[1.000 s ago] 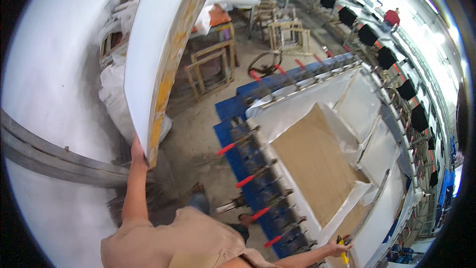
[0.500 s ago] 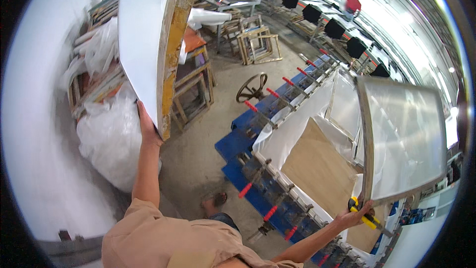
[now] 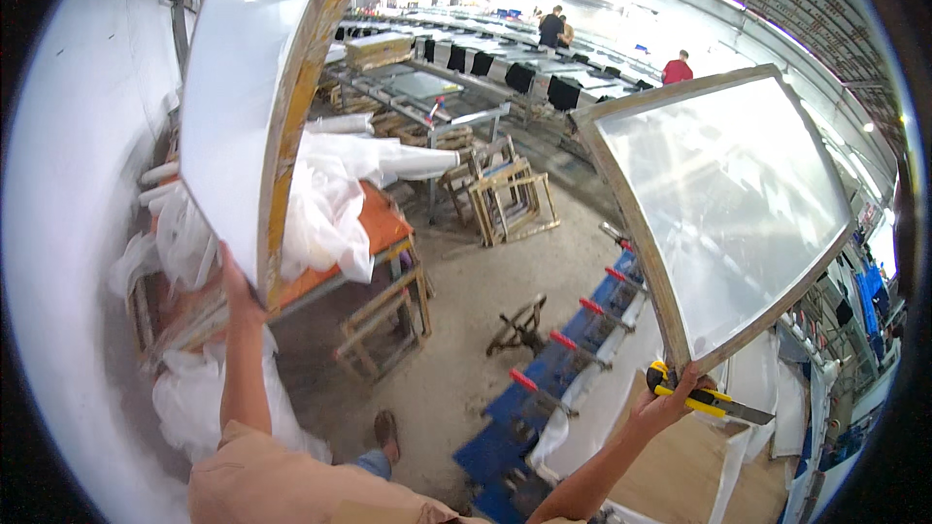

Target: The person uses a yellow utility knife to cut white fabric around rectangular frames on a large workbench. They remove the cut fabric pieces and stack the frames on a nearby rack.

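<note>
My left hand (image 3: pixel 243 293) grips the lower corner of a large screen frame (image 3: pixel 233 107), whose wooden side is stained yellow and whose pale mesh faces left. It stands nearly upright, its top cut off by the picture's edge. My right hand (image 3: pixel 664 406) is closed on the bottom corner of a second wooden screen frame (image 3: pixel 631 199), with translucent mesh stretched across it. In that same hand lies a yellow and black utility knife (image 3: pixel 707 398), its blade out and pointing right. My right fingers are partly hidden behind knife and frame.
A blue stretching table (image 3: pixel 510 437) with red-handled clamps (image 3: pixel 582 351) stands at lower right. An orange-topped table (image 3: pixel 383 228) bears crumpled white mesh. Empty wooden frames (image 3: pixel 510 199) lean on the floor beyond a handwheel (image 3: pixel 517 327). People work at long tables far back.
My view has tilted up and swung, showing more of the hall. The right frame has risen and tilted, and the left frame sits further left. Both hands keep their holds.
</note>
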Motion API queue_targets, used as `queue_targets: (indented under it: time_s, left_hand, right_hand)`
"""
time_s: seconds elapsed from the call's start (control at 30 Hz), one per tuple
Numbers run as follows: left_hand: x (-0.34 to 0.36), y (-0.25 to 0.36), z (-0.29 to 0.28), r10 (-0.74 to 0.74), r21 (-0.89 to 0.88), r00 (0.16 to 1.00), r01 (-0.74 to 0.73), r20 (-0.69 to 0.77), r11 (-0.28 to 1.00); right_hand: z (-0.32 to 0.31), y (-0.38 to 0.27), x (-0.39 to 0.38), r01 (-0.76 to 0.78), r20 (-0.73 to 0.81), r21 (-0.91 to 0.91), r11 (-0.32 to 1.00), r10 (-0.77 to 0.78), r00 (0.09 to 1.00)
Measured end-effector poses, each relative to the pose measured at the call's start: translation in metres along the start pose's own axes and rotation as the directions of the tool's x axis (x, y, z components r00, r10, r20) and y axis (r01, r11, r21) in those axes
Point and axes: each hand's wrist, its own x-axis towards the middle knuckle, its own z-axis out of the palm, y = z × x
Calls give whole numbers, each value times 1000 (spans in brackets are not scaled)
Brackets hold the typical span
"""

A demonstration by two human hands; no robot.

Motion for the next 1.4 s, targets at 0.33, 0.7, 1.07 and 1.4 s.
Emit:
queue_targets:
  time_s: [0.33,0.7,1.07,1.4]
  left_hand:
    - [181,-5,-3,74,177,981,-42,-180,983]
    - [351,-173,67,256,275,947,-197,-196,941]
    - [572,-377,278,175,40,898,-173,-404,984]
    - [707,-594,296,113,131,832,-49,-544,990]
  right_hand:
    - [172,183,-5,-37,99,84,996,29,995]
    - [236,411,158,-160,41,3,987,160,986]
    - [314,608,312,-294,-126,-252,922,270,954]
    - [429,802,458,-512,32,-146,846,521,853]
